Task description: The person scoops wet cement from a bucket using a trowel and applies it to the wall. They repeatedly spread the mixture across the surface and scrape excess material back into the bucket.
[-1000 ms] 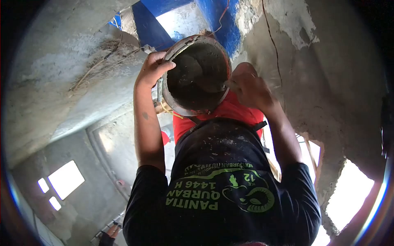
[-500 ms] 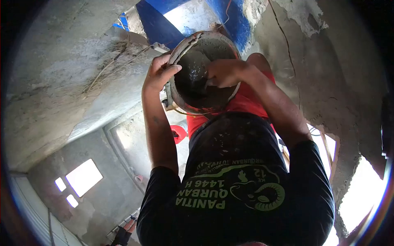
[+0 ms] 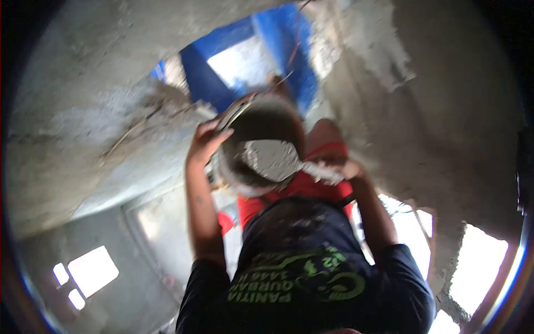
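Two grips: our L hand (image 3: 204, 143) half-curled on L edge of bucket (image 3: 268, 118), our R hand (image 3: 347, 168) closed round trowel (image 3: 318, 171) w/ mortar (image 3: 271, 158).

On the front of the dark shirt (image 3: 306, 278), upside down in the head view, green lettering (image 3: 260, 286) reads "PANITIA", "QURBAN" and "1446 H", one line to each. Beside these words, near a green drawing (image 3: 344, 286) with a curling shape, the number "12" (image 3: 335, 262) stands in the same colour (it is soft with motion blur, though both digits come through). Smaller green print (image 3: 272, 259) next to "1446 H" is too blurred to read.
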### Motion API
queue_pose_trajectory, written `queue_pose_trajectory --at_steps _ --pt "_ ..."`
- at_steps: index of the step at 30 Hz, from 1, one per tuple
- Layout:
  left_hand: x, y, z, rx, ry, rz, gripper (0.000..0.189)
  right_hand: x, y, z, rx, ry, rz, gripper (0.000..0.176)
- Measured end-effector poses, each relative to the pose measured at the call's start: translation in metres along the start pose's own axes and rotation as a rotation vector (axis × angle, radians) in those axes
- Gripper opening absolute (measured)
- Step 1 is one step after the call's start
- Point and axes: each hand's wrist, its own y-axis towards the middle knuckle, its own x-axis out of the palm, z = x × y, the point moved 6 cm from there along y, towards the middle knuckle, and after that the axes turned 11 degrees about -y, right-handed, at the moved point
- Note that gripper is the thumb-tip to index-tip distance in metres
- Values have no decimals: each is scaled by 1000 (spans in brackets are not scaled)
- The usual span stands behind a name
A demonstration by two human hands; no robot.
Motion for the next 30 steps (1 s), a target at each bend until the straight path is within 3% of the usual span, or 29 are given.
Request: queue_pose_trajectory --at_steps 1,3,7,9,11,13,15,16,18,19,21,22,23,25,28,30 --pt "-5 3 -8 6 -49 -7 42 69 -18 -42 -381 -392 329 54" --pt "-6 4 -6 -75 35 -24 41 87 -28 -61 -470 -289 626 70" --pt "1 10 -3 -88 -120 -15 40 95 -47 -106 -676 -288 755 56" --pt "-5 15 -14 -67 -136 -18 41 95 -68 -149 -839 -785 1034 43" --pt "-11 15 -24 -132 -31 -25 41 66 -89 -175 -863 -809 1395 43" --pt "-2 8 -17 -133 -83 65 42 49 -105 -215 -1176 -680 1550 43" --pt "-3 5 -17 -92 -168 135 44 93 -114 -274 -987 -1731 1958 43" --pt "-5 6 -17 -24 -156 58 47 92 -117 -292 -999 -1741 1961 43" --pt "-11 11 -22 -25 -107 29 48 99 -116 -324 -993 -2096 2140 47" --pt "-12 11 -25 -47 -58 4 49 96 -116 -338 -1009 -2105 2141 47" --pt "-12 6 -19 -56 -9 25 49 77 -120 -367 -768 -2026 2330 49" --pt "-11 5 -17 -23 -34 46 48 66 -124 -382 -588 -2005 2408 61" --pt "-10 4 -16 7 -62 68 48 75 -124 -387 -596 -2014 2406 61" --pt "-17 5 -23 34 -48 79 47 75 -136 -389 -265 -1720 2515 59" --pt "-19 -4 -23 -47 -40 85 47 58 -130 -349 -208 -1670 2572 71" --pt "-16 -7 -14 25 -62 83 47 54 -122 -330 -223 -1656 2593 74"
